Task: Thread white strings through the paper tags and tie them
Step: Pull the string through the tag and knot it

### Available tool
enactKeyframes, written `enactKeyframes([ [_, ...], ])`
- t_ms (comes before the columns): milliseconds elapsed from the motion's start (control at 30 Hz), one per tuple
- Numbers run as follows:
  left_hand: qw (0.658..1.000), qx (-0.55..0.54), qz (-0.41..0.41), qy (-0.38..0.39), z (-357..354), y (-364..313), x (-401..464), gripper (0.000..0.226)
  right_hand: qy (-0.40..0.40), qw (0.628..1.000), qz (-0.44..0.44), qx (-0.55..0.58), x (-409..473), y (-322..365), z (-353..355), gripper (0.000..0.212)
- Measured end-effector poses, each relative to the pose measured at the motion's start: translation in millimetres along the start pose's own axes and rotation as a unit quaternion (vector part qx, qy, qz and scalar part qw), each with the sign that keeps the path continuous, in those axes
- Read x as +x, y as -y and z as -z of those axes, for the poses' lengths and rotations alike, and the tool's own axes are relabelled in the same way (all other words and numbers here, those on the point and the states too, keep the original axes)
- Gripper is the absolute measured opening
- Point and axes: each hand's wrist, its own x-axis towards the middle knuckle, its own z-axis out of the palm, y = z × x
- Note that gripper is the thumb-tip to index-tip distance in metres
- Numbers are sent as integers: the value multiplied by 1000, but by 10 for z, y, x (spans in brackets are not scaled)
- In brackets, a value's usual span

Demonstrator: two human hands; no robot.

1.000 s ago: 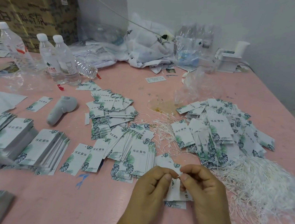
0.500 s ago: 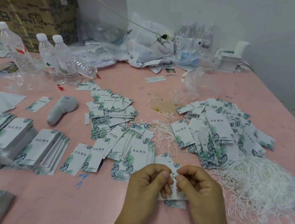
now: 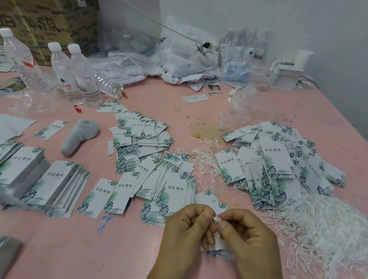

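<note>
Head view: low in the frame, just right of centre, the left hand (image 3: 187, 225) and right hand (image 3: 245, 232) meet fingertip to fingertip over the pink table (image 3: 124, 256). Both have curled fingers and pinch a small white string end (image 3: 216, 219) between thumb and forefinger. A few paper tags (image 3: 219, 246) with leaf print hang below the fingers, mostly hidden by the hands; which hand holds them up is hard to tell.

To the right, reaching the lower right of the frame, lies a loose heap of white strings (image 3: 326, 229). Above it, at centre right, sits a tumbled pile of tags (image 3: 281, 161). Fanned tags (image 3: 170, 182) lie just above the left hand, another scatter (image 3: 141, 135) at centre, and neat stacks (image 3: 26, 174) at the left edge. A grey handheld tool (image 3: 79, 134) lies left of centre. Water bottles (image 3: 75, 74) stand at upper left before a cardboard box (image 3: 38, 15).
</note>
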Motion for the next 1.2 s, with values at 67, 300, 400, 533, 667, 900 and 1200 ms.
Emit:
enactKeyframes([
  [67, 1000, -5, 2, -1, 0, 7, 2, 13, -1, 1000, 0, -4, -1, -7, -4, 42],
  [300, 1000, -12, 2, 0, 4, 17, 5, 11, -12, 1000, 3, -3, -13, -13, -17, 40],
  [400, 1000, -8, 0, -1, 6, 14, 6, 11, -24, 1000, 6, -2, -5, -7, -19, 42],
  [533, 1000, -6, -1, -1, 0, 14, 3, 12, -14, 1000, -1, -3, -11, -14, -29, 42],
  [667, 1000, -1, 1, -6, -3, 20, 1, 13, -20, 1000, 0, -20, -17, -27, -41, 43],
  [900, 999, 31, -1, -15, 0, 30, -7, 14, -22, 999, -3, -26, -12, -36, -52, 41],
  [1200, 999, 44, -8, 0, -7, -61, -55, 14, -13, 998, -26, 54, 50, -49, -5, 33],
])
